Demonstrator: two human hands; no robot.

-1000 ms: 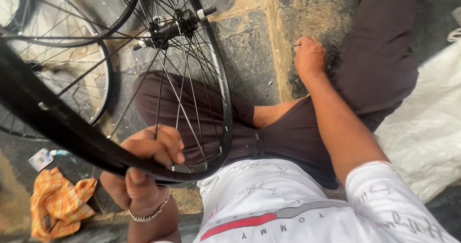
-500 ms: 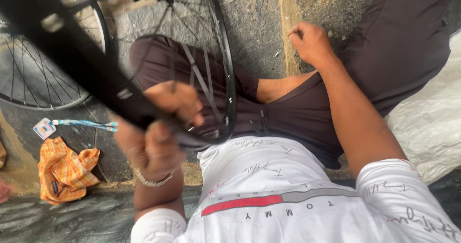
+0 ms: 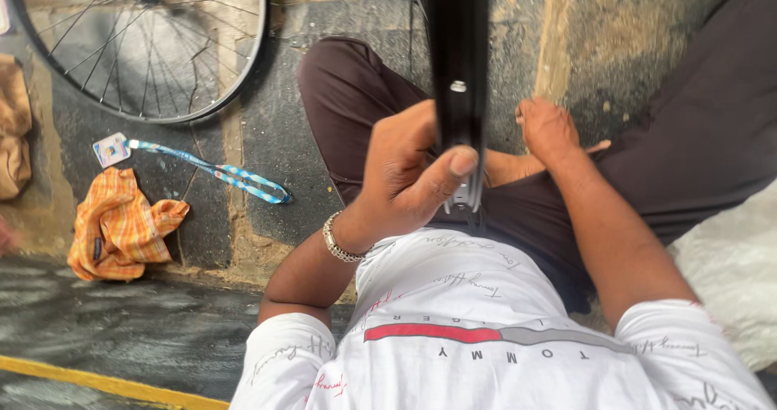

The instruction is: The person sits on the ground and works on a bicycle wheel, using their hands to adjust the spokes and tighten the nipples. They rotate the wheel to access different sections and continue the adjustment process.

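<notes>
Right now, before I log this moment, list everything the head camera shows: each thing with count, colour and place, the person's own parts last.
Bicycle rim: one, black, upright at centre over the lap, seen edge-on.
Spoked wheel: one, black rim with thin metal spokes, lying on the floor at top left.
Lanyard: one, blue and white with a small card at its end, on the floor left of the knee.
Cloth: one, orange check, crumpled at far left.
White sack: one, at right edge.
Yellow line: one, bottom left on the floor.
Bracelet: one, metal, on the left wrist.
Left hand: gripping the black rim, thumb across it.
Right hand: just right of the rim, over the lap; whether it holds anything cannot be told.
</notes>
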